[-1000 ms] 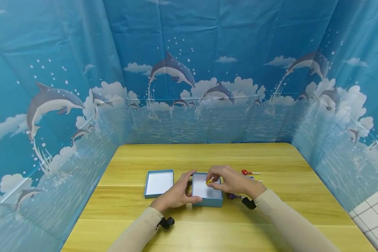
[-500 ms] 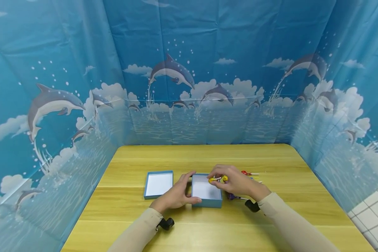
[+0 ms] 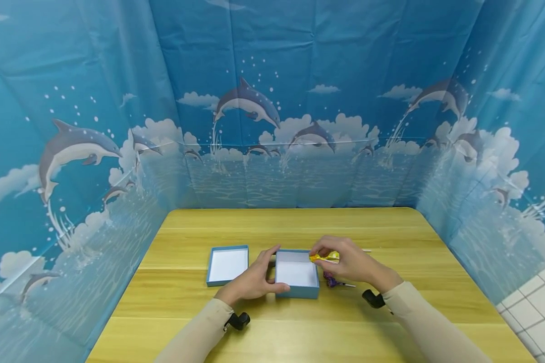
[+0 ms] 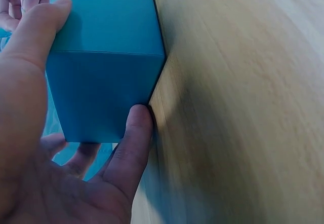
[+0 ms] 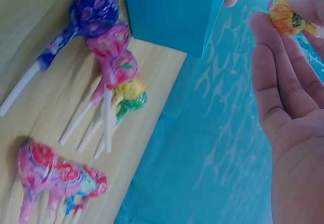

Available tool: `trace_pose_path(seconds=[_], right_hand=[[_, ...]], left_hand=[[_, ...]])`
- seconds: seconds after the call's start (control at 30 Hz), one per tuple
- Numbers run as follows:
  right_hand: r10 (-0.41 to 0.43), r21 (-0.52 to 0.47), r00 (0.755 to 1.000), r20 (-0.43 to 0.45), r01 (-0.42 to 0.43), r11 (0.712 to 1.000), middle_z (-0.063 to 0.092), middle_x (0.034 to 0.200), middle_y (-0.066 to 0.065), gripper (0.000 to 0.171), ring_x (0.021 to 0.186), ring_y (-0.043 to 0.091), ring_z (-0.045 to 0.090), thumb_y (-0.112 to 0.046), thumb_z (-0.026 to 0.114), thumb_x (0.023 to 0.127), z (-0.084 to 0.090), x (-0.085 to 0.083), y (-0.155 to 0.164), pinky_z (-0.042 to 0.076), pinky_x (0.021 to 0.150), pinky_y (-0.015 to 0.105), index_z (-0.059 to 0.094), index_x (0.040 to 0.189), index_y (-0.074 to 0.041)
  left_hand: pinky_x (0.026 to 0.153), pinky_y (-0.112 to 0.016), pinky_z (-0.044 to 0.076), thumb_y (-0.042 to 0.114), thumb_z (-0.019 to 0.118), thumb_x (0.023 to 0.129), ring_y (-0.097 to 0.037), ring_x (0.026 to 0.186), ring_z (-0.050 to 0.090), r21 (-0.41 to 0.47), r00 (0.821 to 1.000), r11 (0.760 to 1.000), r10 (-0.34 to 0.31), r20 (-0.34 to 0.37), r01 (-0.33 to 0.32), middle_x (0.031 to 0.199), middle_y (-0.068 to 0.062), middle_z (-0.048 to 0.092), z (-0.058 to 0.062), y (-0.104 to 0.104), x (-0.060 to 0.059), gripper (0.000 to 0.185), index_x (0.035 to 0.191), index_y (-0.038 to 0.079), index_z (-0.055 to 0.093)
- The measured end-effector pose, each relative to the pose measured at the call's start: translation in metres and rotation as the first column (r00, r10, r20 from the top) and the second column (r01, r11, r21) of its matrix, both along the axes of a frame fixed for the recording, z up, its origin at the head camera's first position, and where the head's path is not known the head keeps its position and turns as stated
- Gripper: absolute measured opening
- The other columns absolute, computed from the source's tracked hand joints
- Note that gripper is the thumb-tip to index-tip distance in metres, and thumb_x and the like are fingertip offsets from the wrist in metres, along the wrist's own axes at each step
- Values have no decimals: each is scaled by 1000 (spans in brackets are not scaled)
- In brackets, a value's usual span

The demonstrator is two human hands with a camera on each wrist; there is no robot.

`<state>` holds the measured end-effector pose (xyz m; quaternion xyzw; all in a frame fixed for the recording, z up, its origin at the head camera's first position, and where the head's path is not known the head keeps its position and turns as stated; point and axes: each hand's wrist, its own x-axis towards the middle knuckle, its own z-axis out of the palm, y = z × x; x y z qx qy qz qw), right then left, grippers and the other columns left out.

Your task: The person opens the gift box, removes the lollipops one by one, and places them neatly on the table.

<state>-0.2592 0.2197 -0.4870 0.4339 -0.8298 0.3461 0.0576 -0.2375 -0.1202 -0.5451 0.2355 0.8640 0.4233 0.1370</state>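
Note:
My left hand [image 3: 256, 281] holds the left side of an open blue box [image 3: 303, 292] with a white inside. In the left wrist view, the thumb [image 4: 48, 19] lies on one face and the fingers reach round the corner. My right hand [image 3: 351, 262] is raised at the box's right edge. Between thumb and fingertips it pinches a yellow-wrapped lollipop [image 5: 286, 17]. Yellow also shows below that hand in the head view; whether it is a second lollipop I cannot tell.
Right of the box, a purple lollipop [image 5: 96, 11] and several pink, yellow and green lollipops lie on the wooden table [image 3: 272, 327]. A shallow blue lid [image 3: 227, 266] with a white inside lies left of the box. A dolphin-print curtain [image 3: 272, 176] surrounds the table.
My right hand has moved right, from over the box to its right edge, with the yellow lollipop pinched throughout. The left hand has stayed on the box.

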Motion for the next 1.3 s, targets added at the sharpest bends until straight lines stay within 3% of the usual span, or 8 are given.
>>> trace_pose_path(seconds=[0.27, 0.4, 0.63, 0.87, 1.1, 1.3], right_hand=[[-52, 18, 998, -32, 53, 998, 83, 129, -3, 29, 107, 10, 81, -7, 86, 107, -3, -2, 15, 74, 91, 47, 84, 135, -17], [-59, 21, 996, -59, 61, 998, 83, 127, -1, 29, 106, 11, 81, -4, 86, 105, -4, -3, 21, 74, 90, 46, 84, 133, -13], [-73, 34, 997, -34, 74, 997, 84, 129, -2, 30, 106, 10, 82, -7, 88, 105, -9, -4, 31, 73, 85, 43, 83, 132, -18], [-103, 52, 994, -31, 104, 993, 85, 121, -6, 26, 101, 5, 80, -7, 90, 103, -13, -3, 39, 73, 84, 44, 84, 127, -14], [-106, 42, 992, -63, 109, 993, 84, 120, -4, 32, 97, 2, 75, -6, 91, 102, -19, -1, 46, 72, 81, 40, 84, 131, -18], [-107, 7, 992, -61, 108, 994, 84, 120, -2, 31, 96, -2, 74, -3, 91, 101, -26, 0, 52, 71, 77, 39, 86, 129, -13]], left_hand=[[127, -60, 55, 58, 89, 102, -36, 159, 55, -37, 1000, 999, 4, -13, -4, 184, -22, 35, -4, -1, -2, 124, 190, 21, 10], [129, -63, 53, 59, 89, 102, -39, 163, 52, -38, 1000, 999, 4, -10, -5, 185, -20, 35, -1, -1, -3, 122, 190, 23, 12], [132, -66, 51, 61, 89, 102, -40, 167, 49, -46, 1000, 999, 7, 4, -7, 188, -19, 32, 0, -2, -3, 121, 190, 26, 14], [132, -66, 51, 62, 89, 101, -41, 167, 49, -54, 1000, 998, 13, 0, -13, 188, -18, 32, -2, -2, -4, 121, 190, 26, 14], [132, -65, 52, 61, 89, 101, -40, 167, 50, -49, 1000, 999, 19, 3, -19, 188, -18, 32, -1, -2, -3, 121, 190, 26, 15], [132, -66, 51, 62, 88, 101, -40, 166, 51, -55, 1000, 998, 22, 1, -22, 188, -18, 32, 0, -2, -3, 120, 190, 27, 15]])
